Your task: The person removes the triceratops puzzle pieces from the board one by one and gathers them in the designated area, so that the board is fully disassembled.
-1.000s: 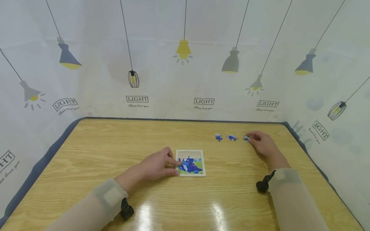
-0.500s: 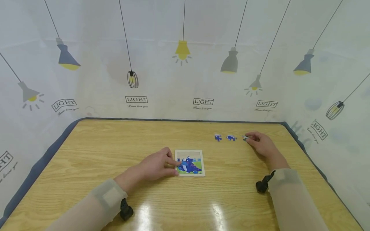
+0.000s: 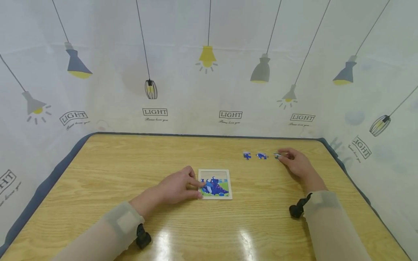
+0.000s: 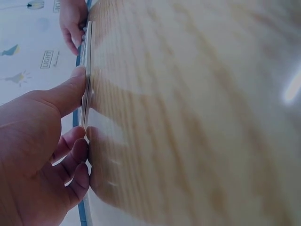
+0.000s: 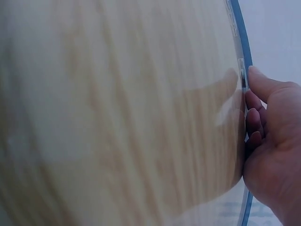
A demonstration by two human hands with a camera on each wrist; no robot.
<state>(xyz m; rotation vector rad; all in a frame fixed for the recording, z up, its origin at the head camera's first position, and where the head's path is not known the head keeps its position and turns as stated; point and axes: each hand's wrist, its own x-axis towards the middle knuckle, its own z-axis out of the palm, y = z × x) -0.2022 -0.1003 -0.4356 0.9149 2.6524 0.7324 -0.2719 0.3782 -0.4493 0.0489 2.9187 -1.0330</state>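
Note:
In the head view my left hand [image 3: 177, 185] holds the left side of a small white-framed jigsaw puzzle [image 3: 214, 171]. Its thumb lies at the near left corner and a finger rests on the blue dinosaur picture; the left wrist view shows the other fingers curled against the tabletop. The upper part of the puzzle tray is bare. Farther right, my right hand [image 3: 296, 163] pinches a small puzzle piece [image 3: 277, 155] between thumb and fingers, partly hidden by the fingertips. Two loose blue pieces, one nearer [image 3: 262, 156] and one farther left [image 3: 247, 156], lie beside it.
A wood-grain table [image 3: 130, 156] with a dark blue edge carries everything. White curtain walls [image 3: 183, 79] printed with lamps enclose its back and sides. Black wrist cameras [image 3: 143, 237] sit at both cuffs.
The piece at my right fingertips has tilted slightly, and less of its face shows. My left hand, the puzzle and the two loose pieces stay in place.

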